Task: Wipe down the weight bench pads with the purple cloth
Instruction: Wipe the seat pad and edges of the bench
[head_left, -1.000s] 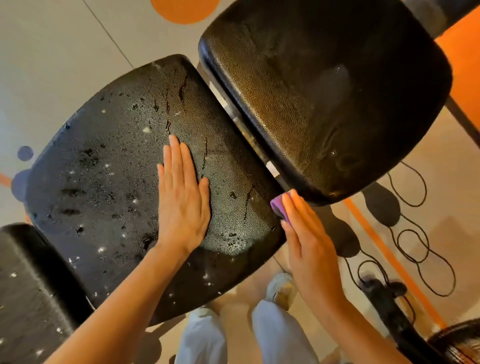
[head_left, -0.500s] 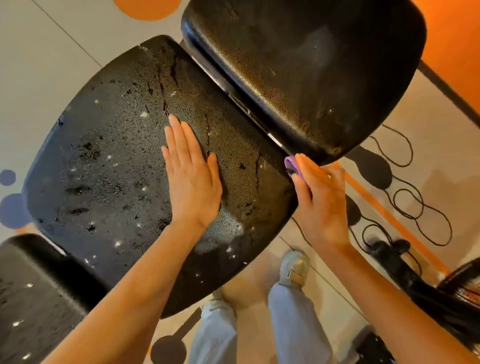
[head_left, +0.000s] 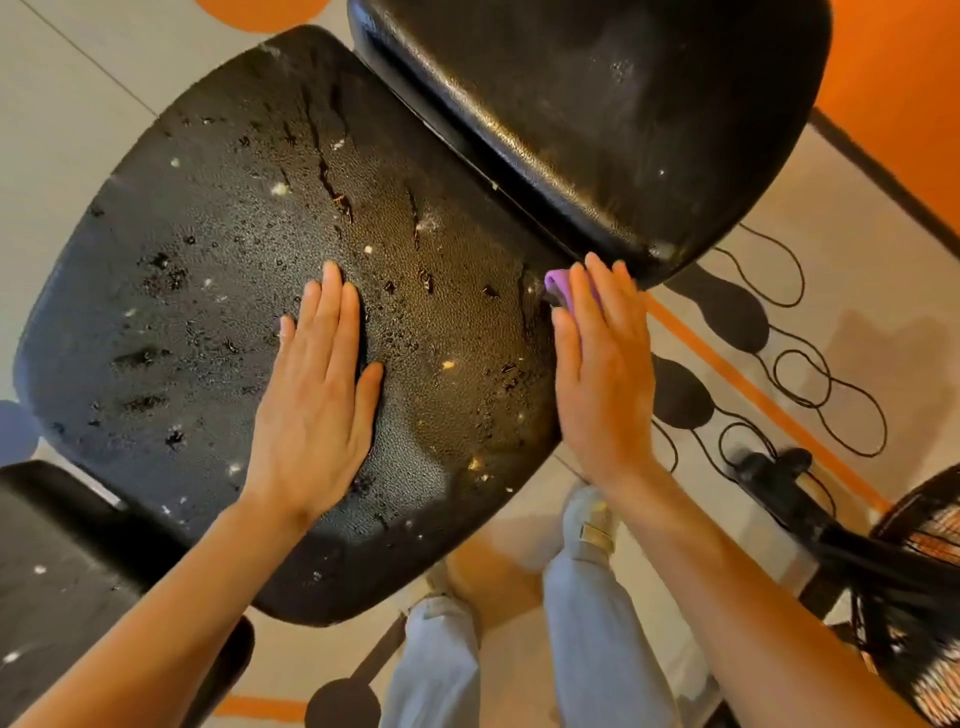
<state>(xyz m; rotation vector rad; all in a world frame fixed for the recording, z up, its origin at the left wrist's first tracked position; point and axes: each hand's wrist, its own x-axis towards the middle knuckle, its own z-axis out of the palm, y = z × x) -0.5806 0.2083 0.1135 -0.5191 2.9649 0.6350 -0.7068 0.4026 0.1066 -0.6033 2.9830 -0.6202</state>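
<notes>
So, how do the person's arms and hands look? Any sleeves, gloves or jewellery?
Both forearms are bare, with no sleeves in view. The left hand and the right hand wear no gloves, and no rings, watch or bracelets show. The fingernails look short and unpainted.

Two bare forearms are extended forward from the bottom of the view. The left hand (head_left: 317, 395) is laid flat, palm down, with the fingers straight and held together and the thumb spread out to the right. The right hand (head_left: 602, 364) is turned on its side, the fingers straight and pressed forward, with the back of the hand shown.
</notes>
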